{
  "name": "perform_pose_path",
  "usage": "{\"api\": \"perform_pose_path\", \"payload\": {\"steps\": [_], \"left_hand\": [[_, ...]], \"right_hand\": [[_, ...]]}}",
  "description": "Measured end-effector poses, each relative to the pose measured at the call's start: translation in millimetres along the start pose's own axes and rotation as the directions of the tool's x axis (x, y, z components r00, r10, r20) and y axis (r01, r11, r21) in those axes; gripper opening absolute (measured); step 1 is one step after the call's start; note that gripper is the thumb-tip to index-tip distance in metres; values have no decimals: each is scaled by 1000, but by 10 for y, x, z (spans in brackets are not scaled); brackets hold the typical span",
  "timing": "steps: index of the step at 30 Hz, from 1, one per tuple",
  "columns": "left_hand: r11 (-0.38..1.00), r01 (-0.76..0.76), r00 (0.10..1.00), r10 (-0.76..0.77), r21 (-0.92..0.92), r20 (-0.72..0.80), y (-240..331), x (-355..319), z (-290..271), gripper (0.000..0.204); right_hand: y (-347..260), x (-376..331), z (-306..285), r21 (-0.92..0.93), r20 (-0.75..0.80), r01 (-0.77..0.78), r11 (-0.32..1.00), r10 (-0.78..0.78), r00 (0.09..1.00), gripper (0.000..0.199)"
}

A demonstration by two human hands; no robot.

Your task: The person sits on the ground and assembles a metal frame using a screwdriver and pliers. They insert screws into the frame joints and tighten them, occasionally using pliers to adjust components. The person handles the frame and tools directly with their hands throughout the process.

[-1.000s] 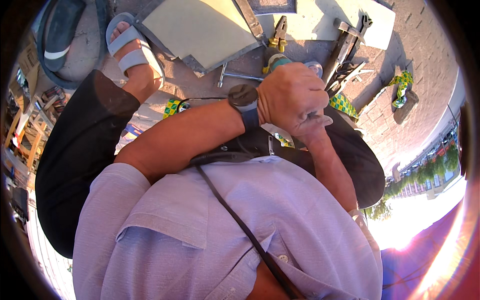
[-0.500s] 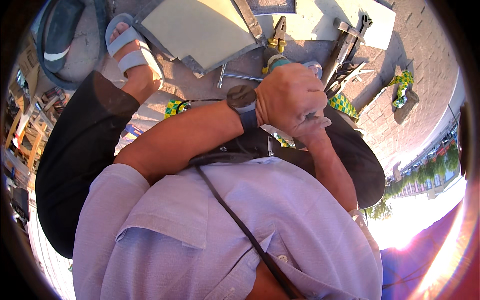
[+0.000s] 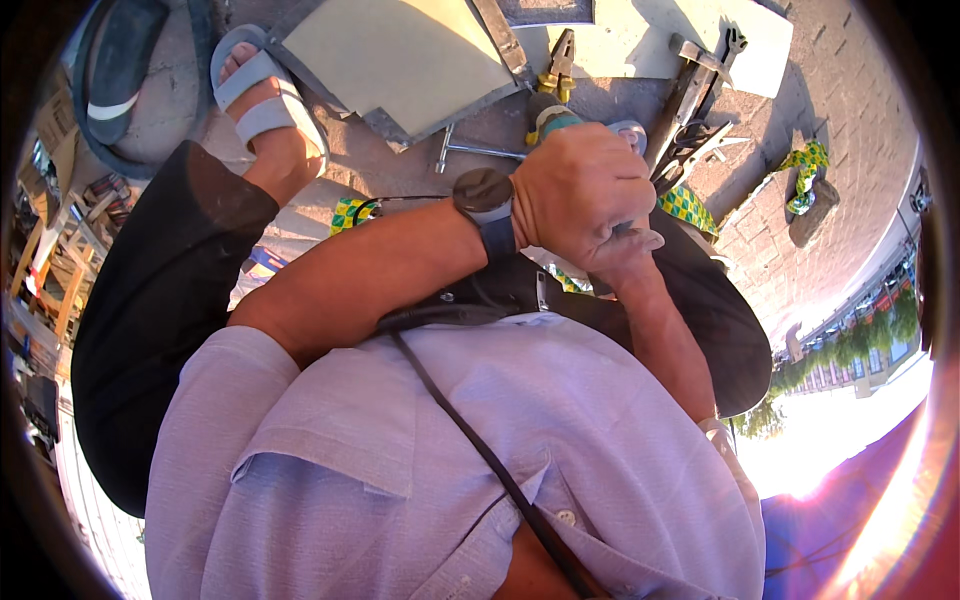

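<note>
My left hand [image 3: 583, 190], with a dark watch [image 3: 484, 198] on its wrist, is closed around the near end of a teal-and-grey tool [image 3: 556, 121]. Only the tool's rounded far end shows past the knuckles, so its full shape is hidden. My right hand [image 3: 628, 252] is tucked against the underside of the left, thumb sticking out and fingers curled out of sight; what it grips is covered. Just beyond the tool lie pliers with yellow handles [image 3: 558, 70]. A metal T-shaped wrench [image 3: 478, 151] lies to the left of it.
A cream panel with a dark frame [image 3: 400, 65] lies ahead, near my sandalled left foot [image 3: 262, 100]. Dark metal tools [image 3: 690, 105] lie at the right on a pale board [image 3: 765, 50]. Green-and-yellow cloth [image 3: 803, 175] and a stone [image 3: 814, 212] sit farther right on brick paving.
</note>
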State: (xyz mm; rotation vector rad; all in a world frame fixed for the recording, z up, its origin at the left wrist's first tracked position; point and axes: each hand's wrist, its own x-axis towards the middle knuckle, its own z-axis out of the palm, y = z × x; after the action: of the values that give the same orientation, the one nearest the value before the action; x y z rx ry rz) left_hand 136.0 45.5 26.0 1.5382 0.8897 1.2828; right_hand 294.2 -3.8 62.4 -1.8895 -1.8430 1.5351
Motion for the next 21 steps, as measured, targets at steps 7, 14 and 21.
{"api": "perform_pose_path", "payload": {"steps": [7, 14, 21], "left_hand": [[1000, 10, 1000, -10, 14, 0, -32, -34, -17, 34], [999, 0, 1000, 0, 33, -3, -80, -15, -27, 28], [999, 25, 1000, -25, 47, -17, -62, -32, -43, 28]], "right_hand": [[1, 75, 22, 55, 77, -98, 994, 93, 993, 38], [-30, 50, 59, 82, -29, 25, 996, -23, 999, 42], [10, 95, 29, -14, 34, 22, 1000, -22, 999, 41]]}}
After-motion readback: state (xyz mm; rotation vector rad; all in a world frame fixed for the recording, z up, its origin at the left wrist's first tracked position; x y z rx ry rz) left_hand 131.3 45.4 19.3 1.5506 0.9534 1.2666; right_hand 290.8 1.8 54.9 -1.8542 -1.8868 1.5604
